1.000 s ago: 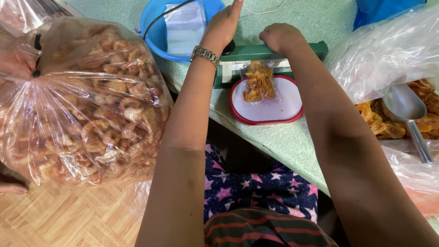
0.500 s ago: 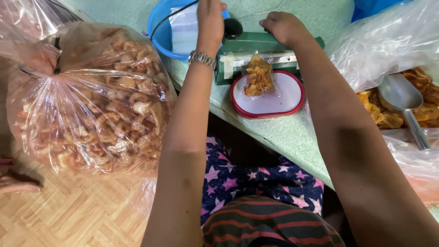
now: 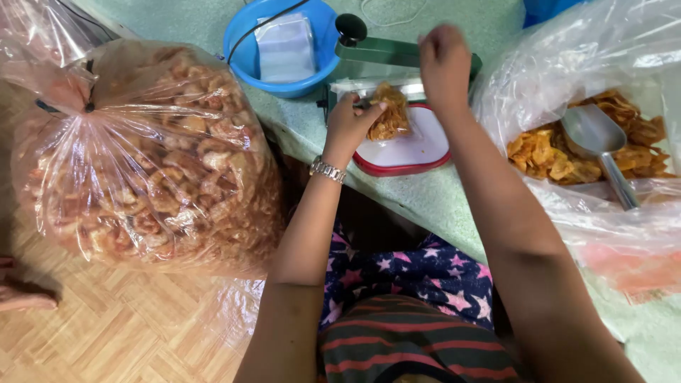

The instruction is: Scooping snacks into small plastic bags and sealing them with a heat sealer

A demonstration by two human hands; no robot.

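Observation:
My left hand (image 3: 349,122), with a metal watch on its wrist, grips a small clear bag of orange crisps (image 3: 391,113). The bag stands over a white plate with a red rim (image 3: 408,157), right in front of a green heat sealer (image 3: 397,53) whose arm has a black knob. My right hand (image 3: 443,64) hovers over the sealer's arm, blurred, with its fingers curled in. I cannot make out anything in it.
A blue bowl (image 3: 245,57) with small clear bags stands behind on the green table (image 3: 433,202). A large tied bag of fried snacks (image 3: 142,163) fills the left. An open bag of orange crisps (image 3: 550,152) with a metal scoop (image 3: 599,138) lies right.
My left hand came down from the blue bowl and sealer knob and took hold of the small bag. My right hand lifted off the sealer.

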